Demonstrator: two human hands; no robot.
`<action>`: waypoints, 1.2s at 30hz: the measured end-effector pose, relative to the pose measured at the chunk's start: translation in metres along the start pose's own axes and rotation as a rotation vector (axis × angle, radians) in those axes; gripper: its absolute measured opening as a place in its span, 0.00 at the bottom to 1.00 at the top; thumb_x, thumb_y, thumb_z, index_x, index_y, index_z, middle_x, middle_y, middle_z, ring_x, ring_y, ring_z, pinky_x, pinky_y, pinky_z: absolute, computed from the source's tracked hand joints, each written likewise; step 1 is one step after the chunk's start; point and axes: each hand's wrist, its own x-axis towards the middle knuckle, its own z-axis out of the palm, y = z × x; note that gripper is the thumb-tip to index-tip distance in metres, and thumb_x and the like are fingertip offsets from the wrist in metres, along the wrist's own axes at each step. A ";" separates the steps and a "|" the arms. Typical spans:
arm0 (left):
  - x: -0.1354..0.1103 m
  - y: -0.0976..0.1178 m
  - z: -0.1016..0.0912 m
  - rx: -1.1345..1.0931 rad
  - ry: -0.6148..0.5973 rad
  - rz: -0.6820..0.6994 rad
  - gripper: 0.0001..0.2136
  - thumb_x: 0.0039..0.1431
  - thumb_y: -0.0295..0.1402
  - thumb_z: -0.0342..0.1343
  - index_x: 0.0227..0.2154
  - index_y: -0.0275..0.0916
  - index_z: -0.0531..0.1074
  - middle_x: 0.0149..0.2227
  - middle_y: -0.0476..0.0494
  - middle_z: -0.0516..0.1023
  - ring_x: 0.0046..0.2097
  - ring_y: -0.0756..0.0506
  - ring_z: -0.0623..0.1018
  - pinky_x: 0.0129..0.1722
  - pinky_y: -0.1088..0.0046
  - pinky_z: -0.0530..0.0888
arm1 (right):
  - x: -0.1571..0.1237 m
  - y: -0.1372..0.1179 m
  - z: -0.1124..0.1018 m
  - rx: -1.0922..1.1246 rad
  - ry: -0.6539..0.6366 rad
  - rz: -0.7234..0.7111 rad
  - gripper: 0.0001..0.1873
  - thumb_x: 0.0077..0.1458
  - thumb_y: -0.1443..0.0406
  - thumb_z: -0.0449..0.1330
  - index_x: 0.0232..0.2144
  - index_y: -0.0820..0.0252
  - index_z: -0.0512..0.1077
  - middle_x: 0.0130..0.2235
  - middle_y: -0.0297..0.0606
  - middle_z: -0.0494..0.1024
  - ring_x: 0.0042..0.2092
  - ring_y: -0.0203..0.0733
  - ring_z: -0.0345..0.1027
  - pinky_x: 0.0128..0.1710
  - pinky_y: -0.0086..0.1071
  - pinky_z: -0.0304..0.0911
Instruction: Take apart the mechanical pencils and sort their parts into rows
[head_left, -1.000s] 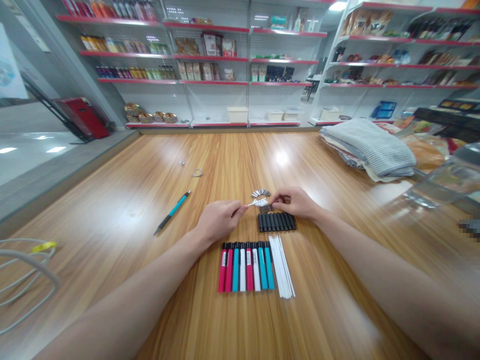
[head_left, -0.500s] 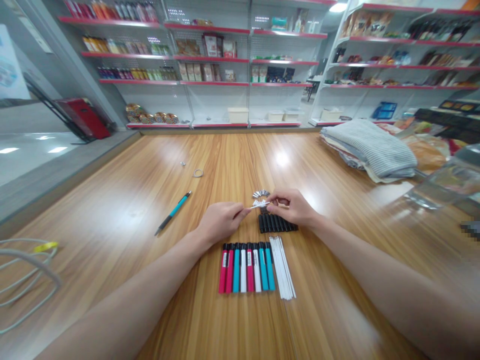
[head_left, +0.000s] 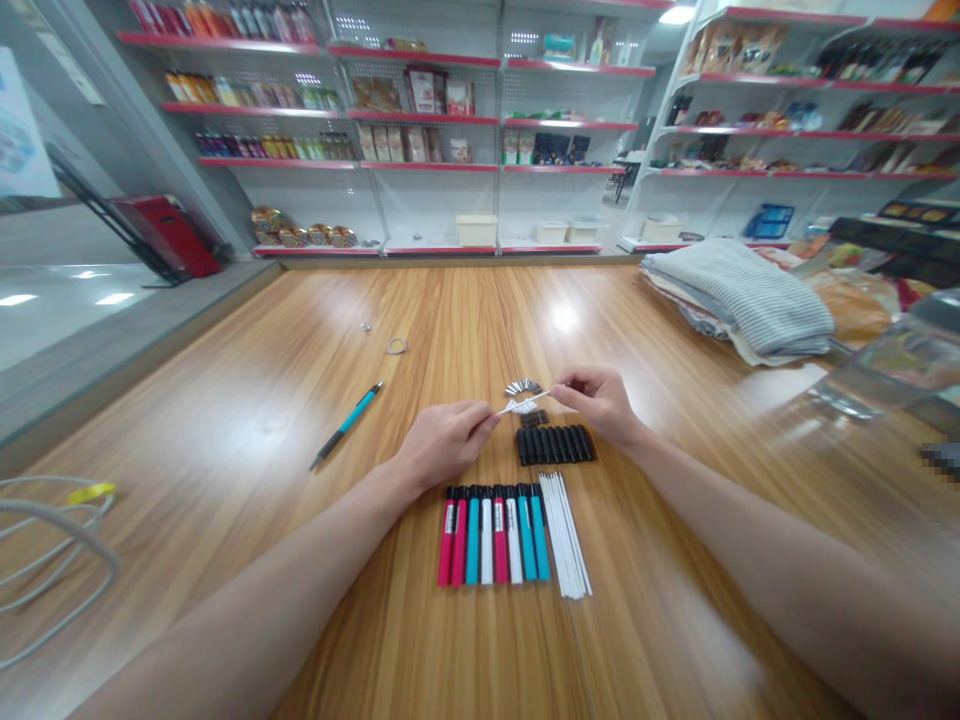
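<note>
White refill (head_left: 525, 404) pinched at each end by left hand (head_left: 442, 442) and right hand (head_left: 600, 402); a slip could scatter the metal tips (head_left: 523, 387) just beyond on the worktop (head_left: 247, 420).

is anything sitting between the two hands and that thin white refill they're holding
Nothing visible does. The left hand and right hand each pinch an end of the thin white refill directly, above the row of black caps on the wooden table.

Both forearms bare, no sleeves, left hand (head_left: 442, 443) ringless.
</note>
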 end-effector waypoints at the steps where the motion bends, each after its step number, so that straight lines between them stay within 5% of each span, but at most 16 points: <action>1: 0.000 0.000 0.000 -0.007 0.001 0.016 0.15 0.66 0.38 0.41 0.30 0.38 0.68 0.29 0.46 0.73 0.29 0.50 0.70 0.30 0.75 0.62 | 0.001 -0.002 0.000 0.028 0.027 0.012 0.16 0.49 0.55 0.62 0.25 0.63 0.72 0.22 0.32 0.67 0.24 0.31 0.55 0.22 0.28 0.50; 8: -0.002 0.001 -0.002 -0.031 0.012 0.092 0.16 0.66 0.37 0.42 0.28 0.38 0.69 0.26 0.47 0.71 0.28 0.52 0.68 0.28 0.76 0.61 | 0.019 -0.029 -0.024 0.045 0.014 0.183 0.17 0.45 0.54 0.64 0.22 0.64 0.71 0.18 0.31 0.62 0.20 0.28 0.49 0.18 0.27 0.42; 13: -0.001 0.000 -0.001 0.002 0.024 0.083 0.16 0.66 0.37 0.42 0.24 0.37 0.65 0.24 0.49 0.69 0.25 0.52 0.66 0.27 0.74 0.59 | 0.017 -0.061 -0.051 -0.248 -0.426 0.352 0.18 0.42 0.54 0.65 0.15 0.62 0.70 0.14 0.33 0.64 0.17 0.29 0.51 0.17 0.29 0.41; 19: -0.002 -0.001 -0.001 -0.016 0.040 0.076 0.16 0.66 0.37 0.42 0.24 0.38 0.66 0.25 0.48 0.71 0.26 0.52 0.67 0.28 0.74 0.60 | -0.004 -0.072 -0.033 -0.444 -0.819 0.411 0.13 0.38 0.59 0.65 0.12 0.61 0.72 0.13 0.35 0.69 0.15 0.32 0.57 0.16 0.29 0.45; 28: -0.002 -0.001 -0.002 -0.010 0.067 0.069 0.17 0.66 0.37 0.43 0.22 0.37 0.64 0.24 0.49 0.69 0.25 0.53 0.65 0.26 0.74 0.57 | -0.014 -0.073 -0.016 -0.599 -1.086 0.708 0.11 0.41 0.65 0.62 0.13 0.63 0.71 0.20 0.41 0.77 0.21 0.40 0.70 0.21 0.29 0.59; 36: -0.002 -0.002 -0.002 0.010 0.076 0.067 0.16 0.65 0.36 0.44 0.22 0.37 0.64 0.24 0.49 0.69 0.25 0.53 0.65 0.26 0.74 0.58 | -0.016 -0.071 -0.014 -0.682 -1.228 0.737 0.15 0.46 0.63 0.61 0.13 0.65 0.72 0.22 0.42 0.78 0.23 0.39 0.72 0.26 0.29 0.61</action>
